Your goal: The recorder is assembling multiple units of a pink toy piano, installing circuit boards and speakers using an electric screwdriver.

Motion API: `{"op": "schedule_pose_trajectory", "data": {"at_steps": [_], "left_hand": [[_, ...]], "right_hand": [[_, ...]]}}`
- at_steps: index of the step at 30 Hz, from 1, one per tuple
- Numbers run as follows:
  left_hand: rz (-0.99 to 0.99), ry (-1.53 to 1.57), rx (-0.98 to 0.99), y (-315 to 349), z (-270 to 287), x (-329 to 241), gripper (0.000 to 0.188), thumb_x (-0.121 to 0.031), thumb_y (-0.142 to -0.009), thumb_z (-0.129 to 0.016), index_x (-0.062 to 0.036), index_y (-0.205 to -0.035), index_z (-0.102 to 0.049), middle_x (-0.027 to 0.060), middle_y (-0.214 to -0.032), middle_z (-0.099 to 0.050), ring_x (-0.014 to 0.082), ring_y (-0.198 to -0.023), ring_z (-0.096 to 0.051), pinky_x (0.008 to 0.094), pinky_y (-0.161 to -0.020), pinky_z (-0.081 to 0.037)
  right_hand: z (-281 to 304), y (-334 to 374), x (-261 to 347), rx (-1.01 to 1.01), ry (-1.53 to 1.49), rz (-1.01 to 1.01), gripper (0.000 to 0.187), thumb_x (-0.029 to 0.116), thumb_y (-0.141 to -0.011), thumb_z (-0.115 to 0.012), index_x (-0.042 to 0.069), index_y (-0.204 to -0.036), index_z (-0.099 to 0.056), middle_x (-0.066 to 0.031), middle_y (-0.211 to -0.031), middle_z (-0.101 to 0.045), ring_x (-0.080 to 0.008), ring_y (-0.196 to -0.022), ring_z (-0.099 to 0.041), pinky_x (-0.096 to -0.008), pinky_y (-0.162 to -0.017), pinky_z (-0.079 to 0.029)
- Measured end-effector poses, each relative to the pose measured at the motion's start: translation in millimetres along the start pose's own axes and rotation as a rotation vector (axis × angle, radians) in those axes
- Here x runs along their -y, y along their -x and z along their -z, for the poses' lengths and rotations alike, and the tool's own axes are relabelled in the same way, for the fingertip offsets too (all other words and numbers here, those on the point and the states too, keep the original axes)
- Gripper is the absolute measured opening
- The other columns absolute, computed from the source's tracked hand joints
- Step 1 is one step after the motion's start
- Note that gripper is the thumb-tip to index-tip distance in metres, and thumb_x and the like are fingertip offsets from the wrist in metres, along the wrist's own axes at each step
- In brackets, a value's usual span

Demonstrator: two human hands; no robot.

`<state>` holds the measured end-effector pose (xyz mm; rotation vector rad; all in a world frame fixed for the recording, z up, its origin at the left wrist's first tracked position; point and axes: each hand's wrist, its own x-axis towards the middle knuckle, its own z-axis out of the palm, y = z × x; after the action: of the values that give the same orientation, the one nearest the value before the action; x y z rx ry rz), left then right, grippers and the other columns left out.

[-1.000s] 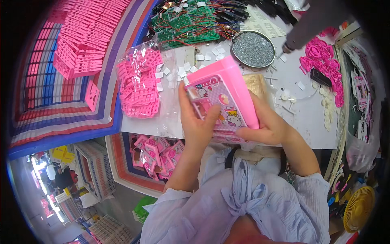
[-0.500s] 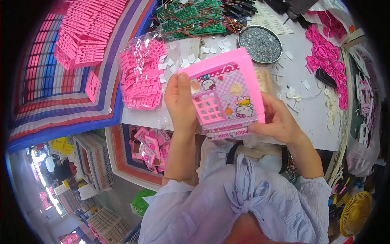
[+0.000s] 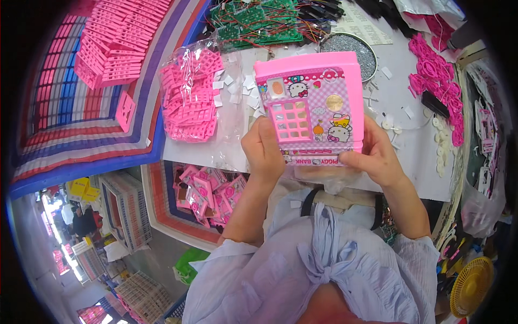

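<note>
A pink plastic toy money-box casing (image 3: 318, 121), with a checked cartoon sticker and a grid of square openings, is held up in front of me. My right hand (image 3: 380, 156) grips its lower right corner, thumb on the front and fingers behind. My left hand (image 3: 263, 148) is closed against the lower left edge, its fingers partly hidden. Beyond the casing lies a round dish (image 3: 350, 48) of small grey metal pieces, partly covered. Small white squares (image 3: 251, 89) are scattered on the white worktable (image 3: 202, 159) to the left of the casing.
A clear bag of pink grid parts (image 3: 191, 97) lies left, beside a striped basket (image 3: 65, 154) stacked with pink frames (image 3: 121, 40). Green circuit boards (image 3: 259, 21) with wires sit at the back. Pink parts (image 3: 437, 81) and white discs (image 3: 438, 146) lie right. Another bin (image 3: 154, 202) holds pink pieces.
The casing has turned to sit more level and shifted slightly right. My left hand has slid from its upper left corner down to the lower left edge. The right hand keeps its hold.
</note>
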<state>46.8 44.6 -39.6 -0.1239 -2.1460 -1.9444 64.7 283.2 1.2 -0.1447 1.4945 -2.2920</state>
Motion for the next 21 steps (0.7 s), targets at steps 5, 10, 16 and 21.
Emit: {"op": "schedule_pose_trajectory", "data": {"at_steps": [5, 10, 16, 21], "left_hand": [[0.017, 0.009, 0.088, -39, 2, -18, 0.019, -0.013, -0.102, -0.054, 0.0022, -0.096, -0.064, 0.0046, -0.088, -0.062, 0.0113, -0.084, -0.055, 0.0309, -0.073, -0.047], [-0.127, 0.091, 0.458, -72, 19, -30, 0.025, -0.002, -0.081, -0.076, -0.0021, -0.105, -0.069, 0.0109, -0.108, -0.069, 0.0214, -0.104, -0.065, 0.0364, -0.090, -0.051], [-0.561, -0.492, 0.801, -36, 27, -11, 0.040, 0.000, -0.067, -0.069, -0.0096, -0.105, -0.069, 0.0121, -0.123, -0.065, 0.0375, -0.117, -0.060, 0.0475, -0.098, -0.049], [-0.504, -0.563, 0.826, -18, 28, -10, 0.047, 0.001, -0.060, -0.061, -0.0095, -0.105, -0.068, 0.0114, -0.126, -0.064, 0.0389, -0.121, -0.055, 0.0483, -0.100, -0.047]], "right_hand": [[24, -8, 19, 0.037, 0.205, 0.019, 0.074, -0.002, -0.086, -0.073, -0.002, -0.151, -0.037, -0.0109, -0.133, -0.061, -0.0163, -0.116, -0.062, -0.0330, -0.098, -0.053], [72, -27, 18, -0.031, 0.900, 0.373, 0.043, 0.000, -0.082, -0.070, 0.006, -0.125, -0.066, -0.0117, -0.127, -0.065, -0.0239, -0.111, -0.066, -0.0353, -0.094, -0.054], [93, -15, 9, 0.175, 1.369, 0.473, 0.046, 0.012, -0.082, -0.066, 0.011, -0.128, -0.066, -0.0159, -0.148, -0.051, -0.0394, -0.136, -0.046, -0.0484, -0.112, -0.042], [79, -22, 9, 0.103, 1.590, 0.489, 0.053, 0.030, -0.082, -0.070, 0.016, -0.132, -0.065, -0.0212, -0.157, -0.039, -0.0465, -0.140, -0.037, -0.0532, -0.115, -0.037]]}}
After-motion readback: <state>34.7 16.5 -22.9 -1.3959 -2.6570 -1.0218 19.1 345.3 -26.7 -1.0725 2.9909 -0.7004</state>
